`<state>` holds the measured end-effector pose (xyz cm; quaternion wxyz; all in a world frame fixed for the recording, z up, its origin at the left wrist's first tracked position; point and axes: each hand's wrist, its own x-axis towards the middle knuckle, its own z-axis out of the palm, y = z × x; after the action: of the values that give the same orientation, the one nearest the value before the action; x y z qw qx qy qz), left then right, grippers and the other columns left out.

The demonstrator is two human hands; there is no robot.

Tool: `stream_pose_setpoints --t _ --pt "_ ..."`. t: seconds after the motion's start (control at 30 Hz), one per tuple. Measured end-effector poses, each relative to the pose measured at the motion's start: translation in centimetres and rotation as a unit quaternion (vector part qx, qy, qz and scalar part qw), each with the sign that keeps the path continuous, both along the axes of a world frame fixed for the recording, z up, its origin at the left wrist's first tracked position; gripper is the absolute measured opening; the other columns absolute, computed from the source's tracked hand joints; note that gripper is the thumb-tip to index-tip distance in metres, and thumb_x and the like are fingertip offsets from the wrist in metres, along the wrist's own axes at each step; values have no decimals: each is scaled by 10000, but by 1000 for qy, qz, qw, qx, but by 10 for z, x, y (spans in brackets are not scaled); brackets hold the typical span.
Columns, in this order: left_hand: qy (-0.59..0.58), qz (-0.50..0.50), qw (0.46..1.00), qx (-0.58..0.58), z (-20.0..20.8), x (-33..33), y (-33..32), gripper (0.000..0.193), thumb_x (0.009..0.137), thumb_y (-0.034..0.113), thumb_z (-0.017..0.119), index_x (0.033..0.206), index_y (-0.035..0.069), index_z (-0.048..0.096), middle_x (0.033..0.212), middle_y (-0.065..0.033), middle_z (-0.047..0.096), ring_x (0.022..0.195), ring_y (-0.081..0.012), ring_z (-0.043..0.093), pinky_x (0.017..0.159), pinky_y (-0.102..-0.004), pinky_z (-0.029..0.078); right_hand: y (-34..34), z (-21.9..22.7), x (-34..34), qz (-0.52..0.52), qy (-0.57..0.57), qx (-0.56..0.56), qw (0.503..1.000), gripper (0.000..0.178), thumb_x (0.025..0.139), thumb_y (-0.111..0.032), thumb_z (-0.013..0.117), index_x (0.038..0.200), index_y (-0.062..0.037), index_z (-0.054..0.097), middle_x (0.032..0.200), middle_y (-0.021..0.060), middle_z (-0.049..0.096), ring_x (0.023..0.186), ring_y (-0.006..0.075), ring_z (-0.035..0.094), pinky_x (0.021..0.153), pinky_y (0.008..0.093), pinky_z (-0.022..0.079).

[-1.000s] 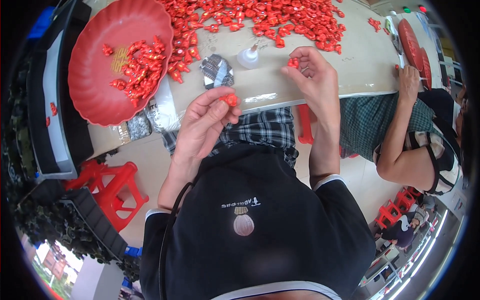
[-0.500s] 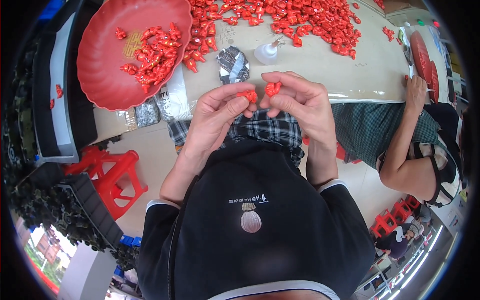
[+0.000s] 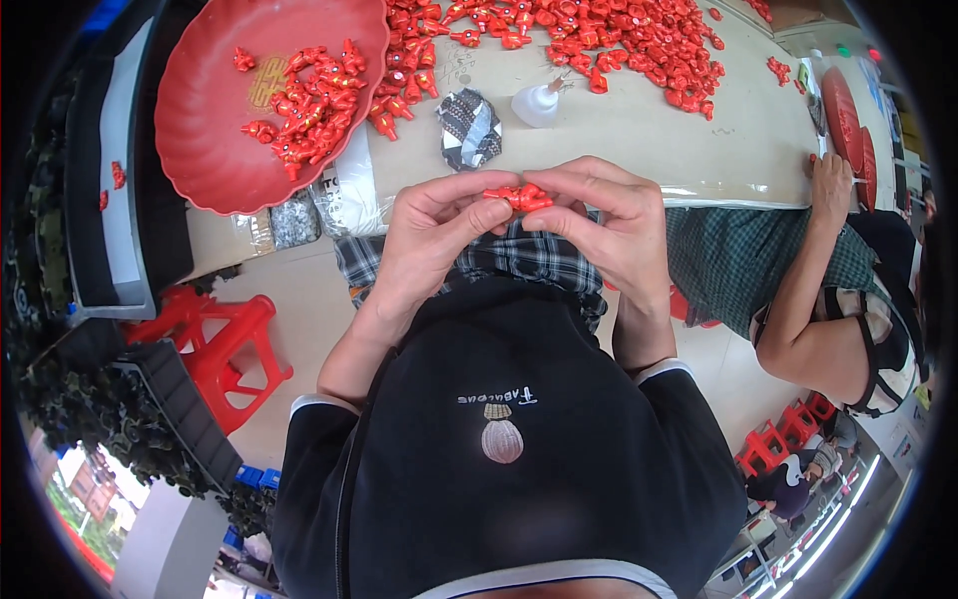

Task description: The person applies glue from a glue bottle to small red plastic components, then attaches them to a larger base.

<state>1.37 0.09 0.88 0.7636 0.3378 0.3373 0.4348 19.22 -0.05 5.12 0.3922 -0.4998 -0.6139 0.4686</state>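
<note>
Two small glossy red figurine pieces meet end to end in front of my chest. My left hand (image 3: 436, 222) is closed, pinching the left red piece (image 3: 506, 195) between thumb and fingers. The right red piece (image 3: 537, 199) sits in the closed fingertips of my right hand (image 3: 621, 218). The pieces touch; whether they are locked together I cannot tell. Just beyond my hands lie a patterned cloth bundle (image 3: 469, 130) and a small white squeeze bottle (image 3: 537, 105) with a thin tip.
At the far left, a scalloped red tray (image 3: 200, 130) bears several assembled-looking red figurines. A big heap of red pieces (image 3: 639, 50) spreads over the table's (image 3: 639, 140) back. To the right, a co-worker's hand (image 3: 830, 185) rests by red trays. A red stool (image 3: 235, 349) stands at left.
My hands have come together, bringing the two red pieces from slightly apart into contact. My right hand's index finger has lowered onto its piece.
</note>
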Motion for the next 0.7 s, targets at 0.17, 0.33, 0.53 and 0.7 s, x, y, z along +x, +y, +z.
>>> stream_pose_setpoints --t 0.17,0.33,0.53,0.7 --pt "37 -3 999 16 0 -1 0 247 790 33 614 1033 -4 600 868 -76 639 714 -83 571 643 -196 472 -1 -6 0 12 -50 87 995 267 672 -61 702 930 -15 649 780 85 625 652 148 611 554 238 467" --pt "-14 5 1000 -9 0 -2 2 226 793 26 606 1015 -20 595 831 -87 639 707 -93 582 638 -206 479 -4 -8 -6 10 -119 165 979 305 685 -32 673 985 -25 623 794 93 607 654 179 613 561 276 484" --pt "9 21 999 22 -2 -3 -1 164 795 20 602 952 -27 604 797 -92 640 679 -104 597 618 -208 491 -10 -14 -10 -7 -96 200 975 354 659 50 662 1005 -16 626 811 108 613 676 176 605 565 252 482" --pt "40 41 996 64 -1 -4 -4 159 797 1 592 952 -33 609 789 -87 642 667 -96 596 614 -198 492 -11 -15 -13 -15 -79 220 972 364 655 81 649 1004 -18 629 805 108 610 651 159 594 544 238 473"
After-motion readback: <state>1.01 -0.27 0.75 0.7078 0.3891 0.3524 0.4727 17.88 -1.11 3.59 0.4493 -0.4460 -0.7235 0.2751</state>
